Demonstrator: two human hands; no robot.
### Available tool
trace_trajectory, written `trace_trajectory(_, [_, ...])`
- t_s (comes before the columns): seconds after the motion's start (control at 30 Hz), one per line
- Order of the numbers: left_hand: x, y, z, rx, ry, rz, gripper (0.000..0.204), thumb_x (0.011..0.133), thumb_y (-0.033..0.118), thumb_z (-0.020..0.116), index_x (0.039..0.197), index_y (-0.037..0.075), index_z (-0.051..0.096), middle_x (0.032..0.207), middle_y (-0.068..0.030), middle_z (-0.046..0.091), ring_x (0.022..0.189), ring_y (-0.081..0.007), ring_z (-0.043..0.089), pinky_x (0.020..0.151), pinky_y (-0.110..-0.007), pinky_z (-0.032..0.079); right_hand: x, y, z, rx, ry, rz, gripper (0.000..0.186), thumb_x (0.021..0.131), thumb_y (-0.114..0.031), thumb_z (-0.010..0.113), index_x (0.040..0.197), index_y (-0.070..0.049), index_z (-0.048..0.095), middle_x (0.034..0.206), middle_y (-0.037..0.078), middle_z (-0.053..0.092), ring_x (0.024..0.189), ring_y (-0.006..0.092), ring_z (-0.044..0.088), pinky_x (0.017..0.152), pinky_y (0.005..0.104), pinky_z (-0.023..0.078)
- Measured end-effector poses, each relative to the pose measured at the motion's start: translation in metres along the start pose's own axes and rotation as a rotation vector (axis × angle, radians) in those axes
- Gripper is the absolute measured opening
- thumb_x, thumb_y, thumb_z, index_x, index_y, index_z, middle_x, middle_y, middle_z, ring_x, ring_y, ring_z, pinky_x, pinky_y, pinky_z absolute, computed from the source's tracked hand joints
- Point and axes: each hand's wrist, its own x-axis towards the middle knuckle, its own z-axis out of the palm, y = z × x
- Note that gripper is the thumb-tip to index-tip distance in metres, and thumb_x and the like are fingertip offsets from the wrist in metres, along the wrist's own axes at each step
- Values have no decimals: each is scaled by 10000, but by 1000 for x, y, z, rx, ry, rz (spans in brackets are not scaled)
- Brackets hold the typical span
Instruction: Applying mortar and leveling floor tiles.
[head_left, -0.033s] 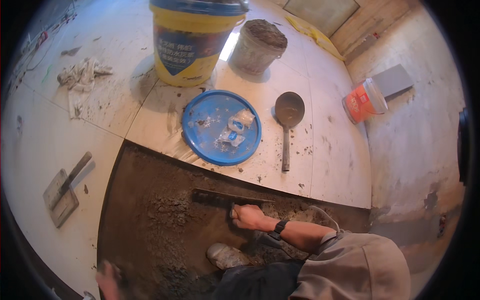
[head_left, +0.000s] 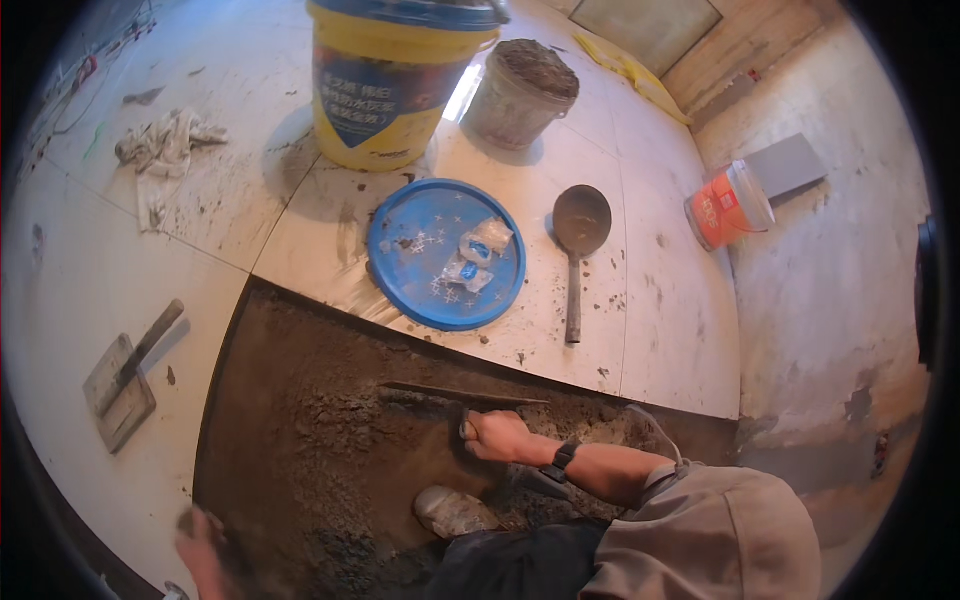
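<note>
My right hand point(head_left: 497, 436) is closed round the handle of a long flat trowel point(head_left: 465, 393). Its blade, seen nearly edge-on, is low over the brown mortar bed point(head_left: 290, 400), close to the far tile edge; whether it touches the mortar, I cannot tell. My left hand point(head_left: 203, 550) is at the lower left, by the border between mortar and tile, its fingers blurred and partly dark. Between my arms a mud-caked shoe point(head_left: 455, 510) stands on the mortar.
Beyond the bed lie a blue lid point(head_left: 400, 280) with small white crosses and packets, and a ladle point(head_left: 580, 222). Behind stand a yellow bucket point(head_left: 380, 130) and a mortar-filled pail point(head_left: 515, 105). A notched-looking float point(head_left: 122, 395) lies left, a rag point(head_left: 165, 150) farther off, an orange-white tub point(head_left: 725, 208) right.
The trowel blade has tilted and now shows as a thinner strip. My left hand has shifted left and slightly up, toward the tile. My right hand stays nearly in place.
</note>
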Motion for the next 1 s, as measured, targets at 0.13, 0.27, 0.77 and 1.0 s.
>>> trace_trajectory(0.13, [56, 50, 3, -58, -2, 267, 274, 961, 281, 585, 993, 11, 619, 803, -13, 608, 709, -108, 581, 621, -243, 443, 2, -6, 13, -101, -23, 20, 249, 812, -276, 597, 929, -56, 581, 818, 193, 648, 796, 395, 629, 687, 499, 491])
trace_trajectory(0.27, [87, 79, 31, -20, -63, 342, 353, 961, 274, 578, 1170, -9, 608, 908, -40, 634, 806, -132, 605, 696, -267, 474, -18, 9, 27, -47, -60, 102, 225, 792, -296, 639, 868, -90, 584, 802, 190, 631, 758, 412, 595, 655, 497, 461])
trace_trajectory(0.77, [-100, 68, 331, 709, -797, 1228, 365, 827, 205, 687, 1138, 18, 642, 1077, -192, 658, 1022, -366, 616, 877, -420, 489, -267, 26, 46, 1285, 733, 934, 221, 772, -130, 674, 930, 0, 590, 716, 95, 613, 538, 191, 578, 536, 317, 483])
trace_trajectory(1.0, [-162, 79, 463, 1214, -834, 1780, 700, 759, 266, 755, 1347, 19, 466, 1428, -189, 424, 1308, -386, 398, 1022, -465, 389, -292, 55, 29, 1339, 1208, 939, 160, 840, -188, 673, 870, -84, 556, 637, -1, 539, 507, 106, 490, 464, 284, 399])
